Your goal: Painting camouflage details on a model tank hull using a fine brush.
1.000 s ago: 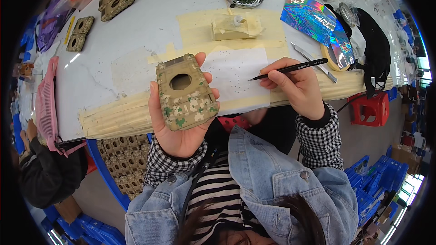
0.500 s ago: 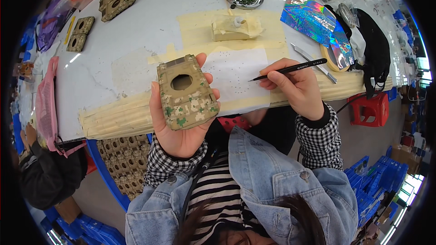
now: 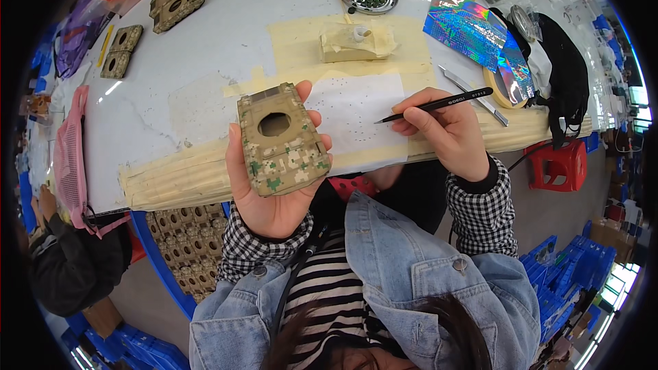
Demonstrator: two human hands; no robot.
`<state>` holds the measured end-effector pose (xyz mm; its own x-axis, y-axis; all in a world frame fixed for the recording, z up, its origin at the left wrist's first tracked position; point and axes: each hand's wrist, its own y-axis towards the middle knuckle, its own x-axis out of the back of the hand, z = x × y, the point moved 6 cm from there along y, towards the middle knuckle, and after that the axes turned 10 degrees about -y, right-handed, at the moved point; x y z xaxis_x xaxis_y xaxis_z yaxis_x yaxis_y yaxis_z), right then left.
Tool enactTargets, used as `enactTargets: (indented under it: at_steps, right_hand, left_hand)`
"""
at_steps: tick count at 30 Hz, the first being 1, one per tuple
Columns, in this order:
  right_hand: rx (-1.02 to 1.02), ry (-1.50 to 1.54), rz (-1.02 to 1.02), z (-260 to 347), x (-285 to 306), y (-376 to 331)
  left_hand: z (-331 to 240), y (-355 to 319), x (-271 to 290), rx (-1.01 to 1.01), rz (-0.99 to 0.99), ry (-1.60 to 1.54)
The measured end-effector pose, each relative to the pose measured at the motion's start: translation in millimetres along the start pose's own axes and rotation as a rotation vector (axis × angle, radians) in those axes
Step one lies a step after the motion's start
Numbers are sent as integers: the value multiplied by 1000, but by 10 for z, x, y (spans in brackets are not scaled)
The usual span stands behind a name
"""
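My left hand (image 3: 274, 212) is closed round a camouflage-patterned toy tank hull (image 3: 291, 157), tilted so that the round hole in its top faces up. Black tweezers (image 3: 445, 100) are pinched between the thumb and fingers of my right hand (image 3: 449, 133). Their pointed tips are over a white paper sheet (image 3: 356, 113) dotted with tiny dark specks. Whether the tips hold anything is too small to tell. A gap lies between the tweezers and the hull.
Beyond the paper sits a taped block (image 3: 356, 42) holding a small white pot. A round metal dish (image 3: 386, 8) has small dark green parts. More camouflage hulls lie on the left, by a pink mesh bag (image 3: 72, 157). A silver craft knife (image 3: 473, 96) and holographic sheets (image 3: 466, 27) are at right.
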<state>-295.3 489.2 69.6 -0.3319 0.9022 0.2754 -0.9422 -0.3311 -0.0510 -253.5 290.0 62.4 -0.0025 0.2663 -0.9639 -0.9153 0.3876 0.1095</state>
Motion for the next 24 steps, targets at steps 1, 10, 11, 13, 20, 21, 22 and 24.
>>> enactTargets:
  at_steps: [1,10,11,13,20,21,22,24]
  right_hand:
    - [-3,1,1,-1,1,0]
    - [-7,-9,4,10,-2,2]
    - [-3,-9,4,10,0,2]
    - [6,-9,4,6,2,1]
    - [10,13,-10,6,16,-2]
    - [13,20,-18,6,26,-6]
    - [16,27,-26,6,37,-12]
    - [62,30,-35,92,66,-12]
  left_hand:
    - [20,-1,-14,-37,-34,3]
    - [23,-13,-23,-75,-69,-8]
    - [24,-11,-23,-74,-67,-10]
    - [26,-7,-23,-72,-64,-16]
    - [25,-2,-29,-74,-54,-10]
    - [28,1,-28,-67,-51,-12]
    - [31,4,-26,-60,-47,-15]
    - [27,13,-30,-47,-37,-8]
